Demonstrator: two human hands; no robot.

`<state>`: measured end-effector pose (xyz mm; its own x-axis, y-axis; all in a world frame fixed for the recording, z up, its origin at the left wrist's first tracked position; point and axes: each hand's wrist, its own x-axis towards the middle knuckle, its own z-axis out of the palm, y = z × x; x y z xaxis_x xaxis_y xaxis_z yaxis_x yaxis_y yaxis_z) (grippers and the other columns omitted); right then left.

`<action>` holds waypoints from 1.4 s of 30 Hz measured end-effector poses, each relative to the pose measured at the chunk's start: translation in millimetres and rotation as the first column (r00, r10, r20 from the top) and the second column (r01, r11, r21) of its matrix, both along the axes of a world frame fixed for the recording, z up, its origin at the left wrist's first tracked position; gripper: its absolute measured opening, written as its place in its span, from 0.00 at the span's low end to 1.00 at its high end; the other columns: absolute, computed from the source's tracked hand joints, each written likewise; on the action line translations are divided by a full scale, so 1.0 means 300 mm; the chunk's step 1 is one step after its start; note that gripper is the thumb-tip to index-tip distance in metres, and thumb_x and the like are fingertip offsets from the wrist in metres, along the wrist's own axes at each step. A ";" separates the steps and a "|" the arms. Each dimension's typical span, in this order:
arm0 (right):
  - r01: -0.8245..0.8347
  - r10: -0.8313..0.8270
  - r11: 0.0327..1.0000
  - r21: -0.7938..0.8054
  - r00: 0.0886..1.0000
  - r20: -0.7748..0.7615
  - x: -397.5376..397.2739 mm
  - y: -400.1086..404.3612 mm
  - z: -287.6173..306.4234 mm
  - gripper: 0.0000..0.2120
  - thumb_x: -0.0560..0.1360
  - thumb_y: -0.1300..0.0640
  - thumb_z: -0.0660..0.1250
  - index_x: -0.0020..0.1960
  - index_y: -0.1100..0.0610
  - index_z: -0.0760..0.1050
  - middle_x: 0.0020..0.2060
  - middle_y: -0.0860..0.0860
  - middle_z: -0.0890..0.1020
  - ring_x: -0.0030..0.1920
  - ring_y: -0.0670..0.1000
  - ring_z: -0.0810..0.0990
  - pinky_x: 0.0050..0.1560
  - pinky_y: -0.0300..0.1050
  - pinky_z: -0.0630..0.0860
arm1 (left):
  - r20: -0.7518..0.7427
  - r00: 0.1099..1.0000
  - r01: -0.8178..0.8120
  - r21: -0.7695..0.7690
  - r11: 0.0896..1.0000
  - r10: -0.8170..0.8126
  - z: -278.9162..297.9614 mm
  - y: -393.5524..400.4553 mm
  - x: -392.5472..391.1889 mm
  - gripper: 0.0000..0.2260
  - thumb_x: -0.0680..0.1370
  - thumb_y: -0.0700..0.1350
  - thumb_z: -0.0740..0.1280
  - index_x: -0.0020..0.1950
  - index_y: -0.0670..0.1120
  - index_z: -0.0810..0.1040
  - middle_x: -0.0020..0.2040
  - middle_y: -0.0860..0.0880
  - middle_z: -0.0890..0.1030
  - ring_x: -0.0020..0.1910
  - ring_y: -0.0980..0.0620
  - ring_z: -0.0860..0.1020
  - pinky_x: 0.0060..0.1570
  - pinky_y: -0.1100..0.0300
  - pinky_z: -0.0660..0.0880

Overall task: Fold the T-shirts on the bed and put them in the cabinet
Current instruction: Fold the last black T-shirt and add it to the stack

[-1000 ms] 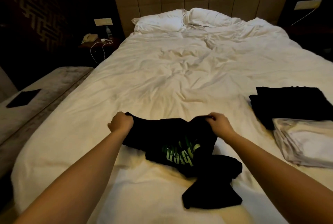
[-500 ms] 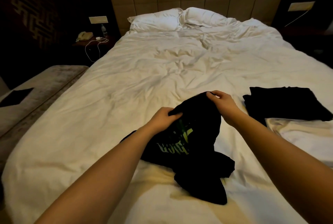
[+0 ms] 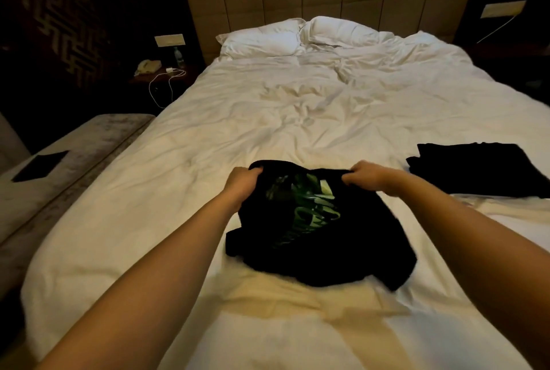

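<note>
Nearest the camera, two bare forearms are reaching out from six o'clock over the white bed (image 3: 184, 191). Between them, a black shirt (image 3: 327, 250) with a green print is lying bunched on the sheet, its near part sagging in a heap toward five o'clock.

The left hand (image 3: 242, 183) is gripping the shirt's far edge at about eleven o'clock of the heap, fingers curled closed around a fold of cloth. The right hand (image 3: 367, 176) is doing the same at one o'clock, its fingers pinched shut on the same edge, so the fabric is hanging stretched between the two fists.

The cloth is looking light, limp and not slippery; it is likely to slump and twist wherever it is unsupported, so holding it at two spread points along one edge, shoulders or hem, and letting the rest drop flat seems the best grip. Which edge is being held, I cannot tell.

Farther off at two o'clock, a folded black garment (image 3: 473, 170) is lying well apart. Pillows (image 3: 297, 36) are sitting at twelve o'clock. No cabinet is showing.
</note>
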<state>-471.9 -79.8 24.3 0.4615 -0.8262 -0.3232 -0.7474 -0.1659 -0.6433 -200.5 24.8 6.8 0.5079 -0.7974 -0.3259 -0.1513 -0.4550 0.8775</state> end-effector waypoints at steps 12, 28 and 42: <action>0.312 -0.344 0.893 -0.324 0.938 -0.047 -0.029 0.053 -0.357 0.17 0.79 0.46 0.65 0.41 0.59 0.73 0.36 0.56 0.78 0.36 0.56 0.77 0.32 0.46 0.69 | 0.771 0.582 0.188 0.185 0.965 -0.261 -0.199 0.047 0.050 0.20 0.77 0.44 0.68 0.68 0.46 0.72 0.64 0.43 0.74 0.64 0.42 0.72 0.59 0.48 0.72; 0.201 -0.173 0.979 -0.019 0.885 0.431 0.037 0.097 -0.141 0.07 0.79 0.59 0.66 0.53 0.61 0.78 0.47 0.56 0.83 0.46 0.50 0.79 0.44 0.41 0.73 | 0.559 0.720 0.540 -0.081 0.838 -0.410 -0.128 -0.094 -0.260 0.08 0.81 0.45 0.63 0.55 0.49 0.82 0.53 0.49 0.83 0.52 0.51 0.80 0.52 0.56 0.75; -0.141 0.148 0.987 -0.080 0.985 0.085 -0.104 0.062 0.488 0.20 0.69 0.42 0.75 0.43 0.60 0.86 0.33 0.53 0.80 0.35 0.47 0.79 0.39 0.40 0.71 | 0.262 0.801 0.595 -0.248 0.765 -0.538 0.415 -0.126 -0.239 0.22 0.79 0.52 0.68 0.29 0.43 0.70 0.28 0.48 0.69 0.28 0.52 0.70 0.38 0.60 0.65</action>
<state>-503.2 -61.0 170.6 0.6024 -0.7686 -0.2154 -0.6516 -0.3176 -0.6889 -272.3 -13.1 131.2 -0.0457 -0.9986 0.0265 -0.4505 0.0443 0.8917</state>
